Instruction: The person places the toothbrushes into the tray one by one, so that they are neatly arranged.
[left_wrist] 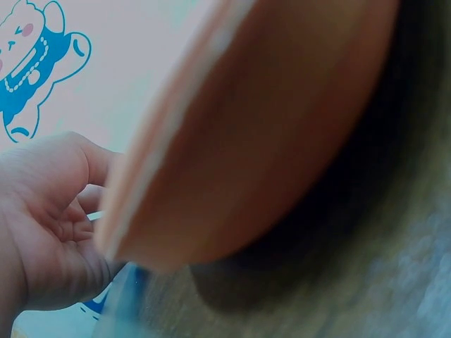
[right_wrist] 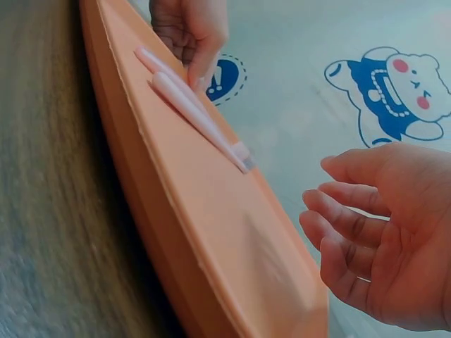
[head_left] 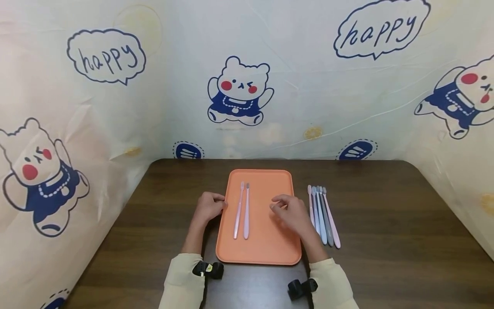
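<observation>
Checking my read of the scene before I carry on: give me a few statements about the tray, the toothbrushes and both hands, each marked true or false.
1. Two toothbrushes lie on the orange tray. True.
2. Those two are crossed. False: they lie side by side, uncrossed.
3. The right hand holds nothing. True.
4. No toothbrush lies off the tray. False: a group of toothbrushes lies on the table, to the right of the tray.
5. The left hand is at the tray's left edge. True.
</observation>
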Demonstrator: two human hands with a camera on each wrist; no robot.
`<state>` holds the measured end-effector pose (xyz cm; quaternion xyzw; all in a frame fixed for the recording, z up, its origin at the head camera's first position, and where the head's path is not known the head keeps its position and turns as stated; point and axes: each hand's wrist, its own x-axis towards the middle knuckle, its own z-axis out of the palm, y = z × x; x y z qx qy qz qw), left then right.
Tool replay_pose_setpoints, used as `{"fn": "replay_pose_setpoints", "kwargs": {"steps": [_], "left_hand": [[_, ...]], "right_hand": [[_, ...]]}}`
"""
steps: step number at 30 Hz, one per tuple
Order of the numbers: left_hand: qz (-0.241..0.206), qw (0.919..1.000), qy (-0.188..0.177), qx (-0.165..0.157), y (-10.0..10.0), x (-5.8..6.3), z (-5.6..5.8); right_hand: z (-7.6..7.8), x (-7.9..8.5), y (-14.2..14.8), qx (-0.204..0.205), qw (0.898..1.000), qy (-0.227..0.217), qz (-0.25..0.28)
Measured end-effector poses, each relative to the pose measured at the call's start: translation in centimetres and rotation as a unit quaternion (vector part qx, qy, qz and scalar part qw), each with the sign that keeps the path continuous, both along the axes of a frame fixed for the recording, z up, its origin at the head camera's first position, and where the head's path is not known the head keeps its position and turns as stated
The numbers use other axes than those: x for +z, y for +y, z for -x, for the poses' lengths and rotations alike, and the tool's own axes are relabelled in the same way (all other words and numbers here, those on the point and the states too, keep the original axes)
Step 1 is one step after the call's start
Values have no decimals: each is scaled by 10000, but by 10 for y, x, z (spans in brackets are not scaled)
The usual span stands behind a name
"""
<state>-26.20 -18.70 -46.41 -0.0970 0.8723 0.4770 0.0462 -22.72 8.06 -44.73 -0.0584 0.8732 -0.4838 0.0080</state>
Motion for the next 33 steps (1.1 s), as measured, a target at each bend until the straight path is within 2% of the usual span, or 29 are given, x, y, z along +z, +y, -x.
{"fn": "replay_pose_setpoints", "kwargs": {"steps": [4, 13, 24, 33], "left_hand": [[-23, 10000, -1, -21, -2, 1, 0], [-24, 10000, -52, 22, -2, 1, 1], [-32, 10000, -88, -4, -2, 0, 2], [0, 9999, -123, -4, 0, -2, 2]], "right_hand": [[2, 1, 4, -37, 9998, 168, -89], [7, -2, 17, -201, 9998, -19, -69], [14, -8, 43, -456, 9981, 219, -361], [11, -7, 61, -579, 9970, 189, -470]]}}
